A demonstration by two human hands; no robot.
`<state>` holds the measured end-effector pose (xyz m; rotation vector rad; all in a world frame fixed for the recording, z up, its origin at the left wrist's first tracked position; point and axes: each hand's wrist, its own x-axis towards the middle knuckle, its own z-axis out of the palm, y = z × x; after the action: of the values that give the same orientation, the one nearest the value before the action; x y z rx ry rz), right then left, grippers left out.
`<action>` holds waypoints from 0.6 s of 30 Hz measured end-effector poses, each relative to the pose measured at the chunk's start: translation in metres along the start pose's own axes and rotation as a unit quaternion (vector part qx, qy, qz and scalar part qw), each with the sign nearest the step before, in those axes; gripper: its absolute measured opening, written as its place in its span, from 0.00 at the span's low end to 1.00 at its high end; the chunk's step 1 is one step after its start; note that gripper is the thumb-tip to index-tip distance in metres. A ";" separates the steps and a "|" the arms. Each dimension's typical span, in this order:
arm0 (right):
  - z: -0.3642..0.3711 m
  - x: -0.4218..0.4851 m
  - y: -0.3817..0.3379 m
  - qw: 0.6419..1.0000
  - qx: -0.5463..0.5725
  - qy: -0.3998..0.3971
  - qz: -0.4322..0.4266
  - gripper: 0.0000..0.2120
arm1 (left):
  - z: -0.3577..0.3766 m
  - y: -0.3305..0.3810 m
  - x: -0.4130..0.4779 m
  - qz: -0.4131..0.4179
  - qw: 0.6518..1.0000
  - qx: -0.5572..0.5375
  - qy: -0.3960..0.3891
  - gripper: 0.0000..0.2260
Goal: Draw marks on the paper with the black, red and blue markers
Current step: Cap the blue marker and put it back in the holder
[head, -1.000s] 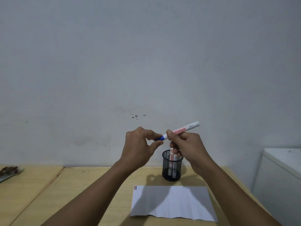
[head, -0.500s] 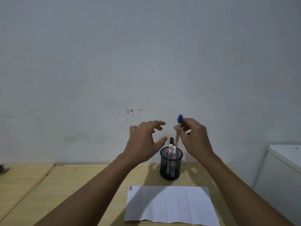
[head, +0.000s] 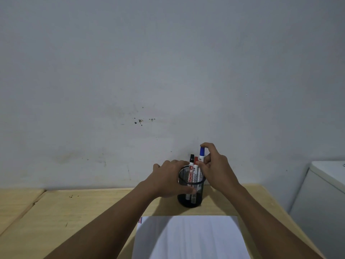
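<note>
Head view: the right hand pinches the blue marker upright in the mesh cup; the left hand, fingers curved, steadies the cup beside the paper. Dropping it carelessly could tip the cup; the black marker and red marker would spill.

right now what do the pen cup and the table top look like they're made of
Pen cup: black wire mesh, probably metal; the markers show through its wall. Table top: pale wood or wood-look laminate, matte, with faint grain lines; which one is unclear.
</note>
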<state>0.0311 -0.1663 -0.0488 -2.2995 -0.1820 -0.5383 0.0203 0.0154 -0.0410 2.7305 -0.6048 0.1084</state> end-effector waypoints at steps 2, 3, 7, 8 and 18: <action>0.007 0.001 0.006 1.000 -0.011 -0.009 0.009 0.22 | 0.003 -0.001 0.001 -0.001 1.000 0.003 0.006 0.36; 0.010 0.001 0.008 1.000 -0.015 -0.013 0.012 0.23 | 0.004 -0.001 0.001 -0.003 1.000 0.004 0.009 0.35; 0.017 0.004 0.011 0.999 -0.023 -0.016 0.017 0.22 | 0.006 -0.001 0.003 -0.002 1.000 0.016 0.012 0.30; 0.018 0.004 0.012 0.999 -0.027 -0.015 0.012 0.22 | 0.007 -0.001 0.003 -0.001 1.000 0.019 0.012 0.30; 0.015 0.002 0.008 0.998 -0.062 -0.020 0.000 0.25 | 0.004 0.000 0.001 0.003 0.999 0.029 0.019 0.29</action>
<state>0.0405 -0.1618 -0.0623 -2.4314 -0.1718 -0.5160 0.0217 0.0136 -0.0441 2.7757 -0.6078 0.1813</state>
